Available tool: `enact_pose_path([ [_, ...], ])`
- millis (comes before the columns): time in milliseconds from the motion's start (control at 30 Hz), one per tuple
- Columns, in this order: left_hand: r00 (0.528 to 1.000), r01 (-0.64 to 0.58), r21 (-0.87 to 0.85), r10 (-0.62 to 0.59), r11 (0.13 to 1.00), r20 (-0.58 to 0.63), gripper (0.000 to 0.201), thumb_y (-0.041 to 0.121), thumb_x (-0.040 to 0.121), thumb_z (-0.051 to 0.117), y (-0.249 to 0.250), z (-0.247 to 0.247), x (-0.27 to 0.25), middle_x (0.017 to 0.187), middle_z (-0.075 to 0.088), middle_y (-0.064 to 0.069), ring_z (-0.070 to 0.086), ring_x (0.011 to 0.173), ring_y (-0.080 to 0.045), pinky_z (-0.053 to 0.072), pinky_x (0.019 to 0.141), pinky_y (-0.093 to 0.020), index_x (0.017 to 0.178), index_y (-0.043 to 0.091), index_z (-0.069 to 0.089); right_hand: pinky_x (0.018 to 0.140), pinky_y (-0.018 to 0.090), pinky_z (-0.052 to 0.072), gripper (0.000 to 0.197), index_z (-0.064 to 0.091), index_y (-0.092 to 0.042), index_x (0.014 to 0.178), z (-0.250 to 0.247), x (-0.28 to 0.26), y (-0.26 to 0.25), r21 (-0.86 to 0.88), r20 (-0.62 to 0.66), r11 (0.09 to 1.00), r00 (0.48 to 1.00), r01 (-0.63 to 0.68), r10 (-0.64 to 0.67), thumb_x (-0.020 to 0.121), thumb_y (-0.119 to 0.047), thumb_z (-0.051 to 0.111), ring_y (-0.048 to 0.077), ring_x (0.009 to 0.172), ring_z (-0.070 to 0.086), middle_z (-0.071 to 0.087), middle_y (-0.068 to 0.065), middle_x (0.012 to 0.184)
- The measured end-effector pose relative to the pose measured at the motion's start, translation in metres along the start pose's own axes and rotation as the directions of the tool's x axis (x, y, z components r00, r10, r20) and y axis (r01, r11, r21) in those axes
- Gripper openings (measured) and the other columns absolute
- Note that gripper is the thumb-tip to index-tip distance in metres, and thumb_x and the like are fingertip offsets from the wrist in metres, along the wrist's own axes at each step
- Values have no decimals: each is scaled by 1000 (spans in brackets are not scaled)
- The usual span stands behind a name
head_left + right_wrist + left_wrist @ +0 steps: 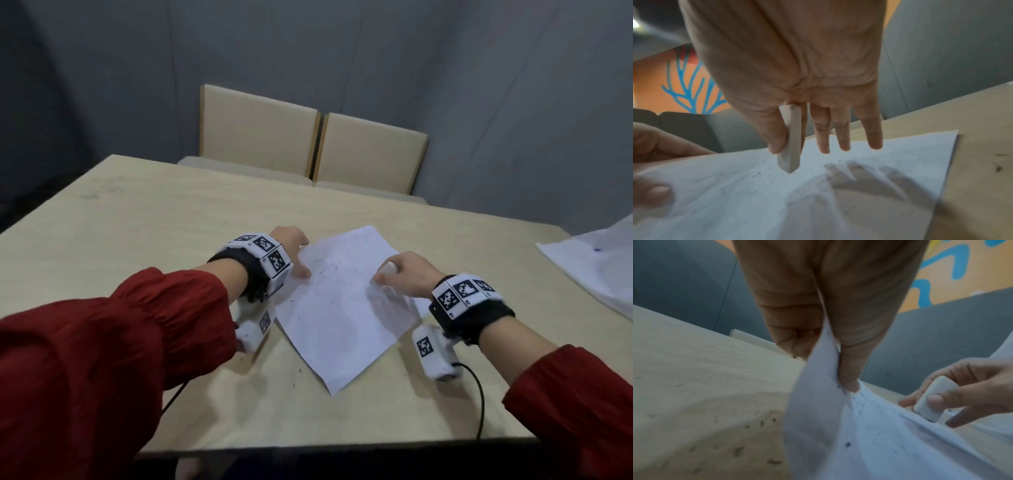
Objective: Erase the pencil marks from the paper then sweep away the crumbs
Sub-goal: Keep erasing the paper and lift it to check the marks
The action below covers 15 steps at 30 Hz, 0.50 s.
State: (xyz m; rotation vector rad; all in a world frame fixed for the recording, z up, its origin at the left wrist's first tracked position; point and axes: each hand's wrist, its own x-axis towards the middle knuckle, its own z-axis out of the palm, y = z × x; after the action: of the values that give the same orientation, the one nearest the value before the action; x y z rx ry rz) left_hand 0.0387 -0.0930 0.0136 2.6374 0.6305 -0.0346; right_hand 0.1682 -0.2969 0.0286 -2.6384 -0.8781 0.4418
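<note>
**Erasing nearly done, crumbs not yet swept**

Head view: the paper (342, 301) is seen lying askew on the worktop (137, 219), its left edge taken up by the left hand (291, 250) and its right side met by the right hand (404, 274). Only faint grey traces are made out in the upper middle of the sheet, so most of the marks are judged to be erased. Dark crumbs (329, 270) are scattered over the sheet, and a few lie on the worktop near its lower left edge. 2 chairs (308, 147) are set behind the worktop, and a second white sheet (589, 260) lies at far right.

Left wrist view: the paper's (838, 426) edge is pinched between thumb and fingers (849, 373) of the left hand and lifted clear of the worktop. Crumbs (756, 426) are seen on the bare wood beside it, and more specks on the sheet. The eraser (935, 399) is gripped in the right hand (972, 389), its end touching or just above the paper.

Right wrist view: the eraser (791, 138) is held between thumb and forefinger, the other 3 fingers (840, 134) extended straight. Its tip hangs just over the paper (777, 203), among crumbs (760, 173). Faint lines are visible toward the far corner, so a little rubbing may be left; the whole sweeping step is judged outstanding.
</note>
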Motion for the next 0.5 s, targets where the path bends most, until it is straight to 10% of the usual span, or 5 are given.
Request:
enact_pose_path([
  [267, 925, -42, -370, -103, 928, -365, 29, 25, 89, 67, 10, -22, -27, 116, 67, -8, 60, 107, -29, 45, 83, -30, 116, 15, 65, 68, 36, 53, 17, 69, -12, 96, 10, -13, -11, 373, -52, 928, 998, -12, 34, 88, -27, 64, 20, 76, 53, 60, 6, 89],
  [367, 900, -92, -511, -149, 854, -410, 28, 23, 91, 66, 8, -21, -34, 116, 69, -3, 62, 104, -23, 40, 80, -24, 118, 16, 66, 85, 43, 53, 28, 65, -8, 109, 12, -9, -9, 589, -24, 805, 994, -69, 103, 91, -29, 63, 22, 90, 56, 60, 6, 107],
  [500, 902, -100, -725, -245, 682, -354, 28, 20, 90, 69, 0, -14, -37, 105, 68, -1, 64, 96, -18, 49, 85, -27, 117, 15, 65, 71, 35, 51, 36, 60, -6, 121, 11, -3, -8, 784, 88, 604, 988, -146, 125, 92, -28, 63, 28, 98, 60, 61, 14, 124],
])
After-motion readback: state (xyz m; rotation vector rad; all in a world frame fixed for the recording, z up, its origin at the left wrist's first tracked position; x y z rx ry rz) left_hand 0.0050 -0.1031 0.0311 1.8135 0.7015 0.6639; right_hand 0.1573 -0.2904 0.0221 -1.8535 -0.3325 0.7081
